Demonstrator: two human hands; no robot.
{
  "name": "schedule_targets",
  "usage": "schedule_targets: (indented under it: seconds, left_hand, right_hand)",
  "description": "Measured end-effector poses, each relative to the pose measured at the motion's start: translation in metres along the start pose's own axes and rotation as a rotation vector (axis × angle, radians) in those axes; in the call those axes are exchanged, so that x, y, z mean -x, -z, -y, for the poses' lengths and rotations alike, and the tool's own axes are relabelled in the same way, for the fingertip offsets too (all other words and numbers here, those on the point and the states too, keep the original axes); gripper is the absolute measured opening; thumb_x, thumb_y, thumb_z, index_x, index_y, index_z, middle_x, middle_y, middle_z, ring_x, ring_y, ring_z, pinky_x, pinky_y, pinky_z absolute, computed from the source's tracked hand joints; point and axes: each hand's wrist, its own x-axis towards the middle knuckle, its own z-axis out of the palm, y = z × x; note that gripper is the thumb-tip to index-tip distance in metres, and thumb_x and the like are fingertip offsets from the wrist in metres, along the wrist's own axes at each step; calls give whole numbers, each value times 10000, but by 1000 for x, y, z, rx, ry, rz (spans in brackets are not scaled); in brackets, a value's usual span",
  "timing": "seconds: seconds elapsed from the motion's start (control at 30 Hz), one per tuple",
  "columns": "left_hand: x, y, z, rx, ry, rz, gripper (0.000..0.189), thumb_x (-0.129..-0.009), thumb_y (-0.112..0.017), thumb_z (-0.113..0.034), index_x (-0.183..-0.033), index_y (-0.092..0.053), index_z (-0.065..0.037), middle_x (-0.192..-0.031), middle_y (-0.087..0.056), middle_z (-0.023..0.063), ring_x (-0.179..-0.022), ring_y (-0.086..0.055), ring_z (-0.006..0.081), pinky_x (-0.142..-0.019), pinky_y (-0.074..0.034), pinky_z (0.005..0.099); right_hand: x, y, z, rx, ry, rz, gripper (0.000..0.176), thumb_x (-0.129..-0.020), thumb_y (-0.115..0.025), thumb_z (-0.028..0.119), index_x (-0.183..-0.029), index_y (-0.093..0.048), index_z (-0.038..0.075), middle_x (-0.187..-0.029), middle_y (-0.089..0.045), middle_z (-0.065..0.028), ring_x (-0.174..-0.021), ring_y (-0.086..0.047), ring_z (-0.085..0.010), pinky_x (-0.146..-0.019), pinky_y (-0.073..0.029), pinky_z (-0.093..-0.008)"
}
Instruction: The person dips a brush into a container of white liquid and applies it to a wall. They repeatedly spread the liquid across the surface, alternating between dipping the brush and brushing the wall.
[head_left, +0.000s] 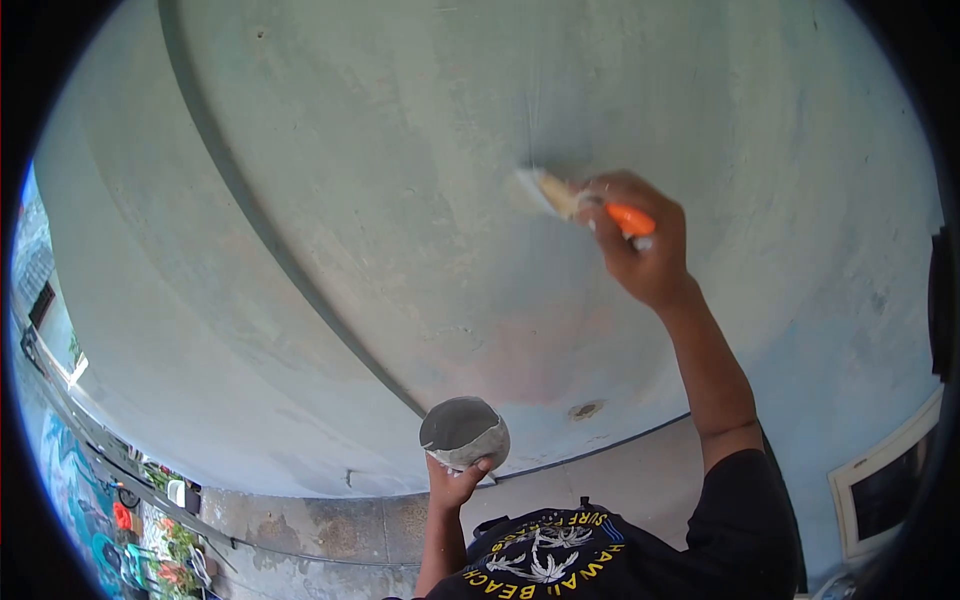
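My right hand [645, 245] is raised high and grips a paintbrush [580, 203] with an orange handle. Its pale bristles press against the weathered blue-green wall [400, 180] in front of me. Lower down, my left hand [455, 485] holds up a small round container [463, 432] from below. The container is smeared grey and filled with grey paint or paste. It sits well below and left of the brush.
A dark groove runs diagonally down the wall [270, 240]. A small rusty spot [586, 409] marks the wall near the container. A framed opening [885, 490] is at the lower right. Plants and a street scene [150, 530] show at the lower left.
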Motion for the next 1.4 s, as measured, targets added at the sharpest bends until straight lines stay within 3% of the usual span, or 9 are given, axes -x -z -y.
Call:
schedule_targets:
  seconds: [0.2, 0.27, 0.47, 0.67, 0.87, 1.03, 1.13, 1.17, 1.4]
  left_hand:
    - [-4, 16, 15, 2, -22, 97, 756, -666, -863, -278, -1254, -494, 22, -1152, -612, 123, -1058, -592, 221, -912, -481, 368]
    - [-8, 24, 22, -14, -25, 140, 756, -667, -863, -280, -1255, -494, 22, -1151, -613, 124, -1056, -594, 221, -910, -484, 368]
    - [-13, 46, 44, 7, 25, 245, 765, -662, -860, -269, -1264, -492, 25, -1157, -618, 133, -1060, -601, 223, -907, -490, 362]
    - [-19, 45, 35, 0, 14, 316, 749, -661, -856, -243, -1259, -497, 28, -1158, -619, 133, -1064, -600, 223, -913, -485, 367]
    - [-21, 47, 38, -6, 15, 329, 754, -654, -858, -257, -1254, -501, 27, -1144, -625, 130, -1056, -601, 221, -907, -486, 366]
    - [-19, 43, 37, 14, 12, 268, 746, -650, -860, -267, -1242, -511, 22, -1133, -629, 123, -1046, -605, 220, -904, -488, 366]
    - [-21, 42, 39, 44, 3, 280, 746, -647, -860, -261, -1242, -509, 21, -1133, -628, 123, -1043, -606, 219, -902, -489, 367]
    - [-21, 43, 42, 51, -1, 287, 746, -647, -860, -261, -1242, -509, 21, -1133, -628, 123, -1043, -606, 219, -902, -489, 367]
    - [-22, 54, 63, 85, 37, 313, 754, -654, -856, -253, -1250, -492, 30, -1131, -625, 135, -1042, -608, 227, -902, -492, 370]
  right_hand:
    - [17, 17, 19, 54, 56, -278, 108, -881, -605, -30, -988, -594, -23, -917, -672, -129, -769, -650, -167, -620, -534, -267]
    - [78, 13, 30, 165, -125, -216, 90, -937, -494, -10, -945, -557, -75, -953, -644, -166, -826, -642, -205, -729, -597, -332]
    - [244, -32, 66, 182, -547, -168, 32, -869, -575, -37, -865, -605, -25, -789, -608, -110, -657, -568, -175, -601, -461, -272]
    - [200, -24, 64, 101, -1107, 209, 131, -901, -612, 101, -842, -597, -15, -721, -586, -129, -653, -543, -217, -683, -459, -309]
    - [20, 0, 26, 273, -348, -179, 230, -919, -637, 228, -883, -633, 1, -757, -655, -96, -657, -559, -156, -685, -474, -288]
    - [-136, 41, 33, 487, 446, -489, 131, -976, -541, 90, -923, -602, -14, -870, -625, -48, -791, -587, -118, -731, -505, -267]
    - [-123, 23, 40, 185, 86, -509, 142, -984, -528, 89, -896, -586, -6, -822, -607, -52, -759, -567, -129, -729, -475, -256]
    - [-105, 19, 14, 339, 304, -537, 227, -1005, -500, 129, -809, -529, 19, -747, -545, -31, -685, -507, -106, -636, -431, -244]
    - [163, -25, 32, 363, -246, -395, 198, -940, -501, 49, -758, -548, -14, -646, -541, -70, -542, -475, -114, -504, -385, -247]
